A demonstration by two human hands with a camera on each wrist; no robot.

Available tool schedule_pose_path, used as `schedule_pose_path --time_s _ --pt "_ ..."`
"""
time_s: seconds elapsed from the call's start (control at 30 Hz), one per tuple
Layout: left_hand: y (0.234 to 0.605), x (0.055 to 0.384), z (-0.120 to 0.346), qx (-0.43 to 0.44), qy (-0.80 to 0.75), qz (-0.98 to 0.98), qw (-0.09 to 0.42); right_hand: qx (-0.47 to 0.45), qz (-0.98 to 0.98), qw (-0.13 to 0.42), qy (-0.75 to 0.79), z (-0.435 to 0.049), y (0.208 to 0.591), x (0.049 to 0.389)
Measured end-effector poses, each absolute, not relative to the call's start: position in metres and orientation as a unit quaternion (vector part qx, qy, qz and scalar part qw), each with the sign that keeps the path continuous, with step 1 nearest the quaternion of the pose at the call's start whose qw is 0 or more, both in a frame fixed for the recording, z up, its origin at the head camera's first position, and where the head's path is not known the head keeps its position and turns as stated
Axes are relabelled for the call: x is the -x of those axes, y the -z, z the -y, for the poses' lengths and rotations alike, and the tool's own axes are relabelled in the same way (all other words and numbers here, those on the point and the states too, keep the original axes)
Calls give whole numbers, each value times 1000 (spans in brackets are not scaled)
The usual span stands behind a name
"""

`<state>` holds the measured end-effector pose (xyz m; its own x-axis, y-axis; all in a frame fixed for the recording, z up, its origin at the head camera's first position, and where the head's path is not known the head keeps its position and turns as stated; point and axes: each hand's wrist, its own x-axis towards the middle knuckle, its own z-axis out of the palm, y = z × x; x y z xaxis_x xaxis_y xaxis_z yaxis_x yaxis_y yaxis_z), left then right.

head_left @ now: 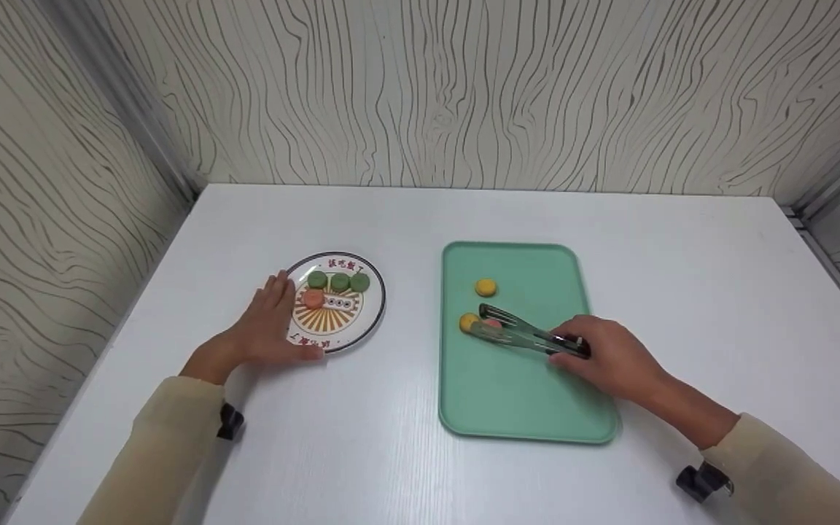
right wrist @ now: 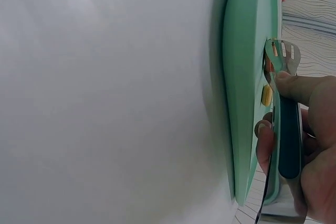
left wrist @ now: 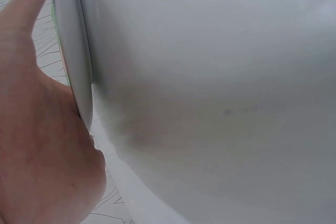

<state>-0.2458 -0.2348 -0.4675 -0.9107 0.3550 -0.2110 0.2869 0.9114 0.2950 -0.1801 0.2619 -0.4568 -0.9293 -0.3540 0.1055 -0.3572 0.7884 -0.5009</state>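
Observation:
My left hand [head_left: 268, 329] rests at the near left rim of a round white plate [head_left: 365, 313], fingers extended along its side and thumb at the bottom edge. On that plate lie a row of green macarons [head_left: 340, 282] and one orange-pink macaron [head_left: 313, 298]. With my right hand [head_left: 613, 357] I grip metal serving tongs [head_left: 529, 340] over the green tray [head_left: 522, 401]. The slotted tong tips straddle a pink macaron [head_left: 492, 324], partly hidden by them. A yellow macaron [head_left: 467, 322] sits beside it at the tips; another yellow macaron [head_left: 485, 287] lies farther back.
Plate and tray stand apart on a white table [head_left: 405, 467], plate on the left, tray on the right. A wood-patterned panel [head_left: 434, 95] rises behind the table's far edge, with further panels at both sides.

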Motion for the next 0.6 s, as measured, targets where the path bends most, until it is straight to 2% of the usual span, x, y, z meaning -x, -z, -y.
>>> schedule_pose_path --time_s 0.6 --pt "466 246 235 -168 -132 -967 136 -188 948 13 -256 -262 457 179"
